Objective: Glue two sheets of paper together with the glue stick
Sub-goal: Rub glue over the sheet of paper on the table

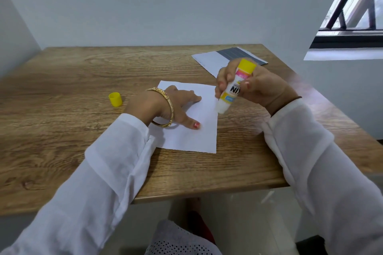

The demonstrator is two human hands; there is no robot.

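Left hand point(163, 105) lies flat on the white sheet point(192, 128), fingers straight and spread, pressing it to the table point(83, 80). It grips nothing. A gold bangle point(169, 109) sits on that wrist.

The sheet lies about mid-table, a bit toward the near edge, its left part covered by the hand and the white sleeve point(116, 161).

Right hand point(255, 87) holds the glue stick point(234, 89), fingers and thumb curled round the barrel. The stick is uncapped and tilted: yellow base up and away, open glue end down at the sheet's right edge. Whether the tip touches the paper or sits just above it, I can't tell.

The yellow cap point(115, 99) stands on the table left of the sheet, well apart from the stick and nearer the left edge, touching nothing else.

The second sheet point(215, 61), white with a dark printed block, lies flat near the far right corner, partly hidden behind the right hand and separate from the first sheet.

The table's far edge meets a pale wall point(165, 6). A window with dark bars point(356, 12) is beyond the right edge.
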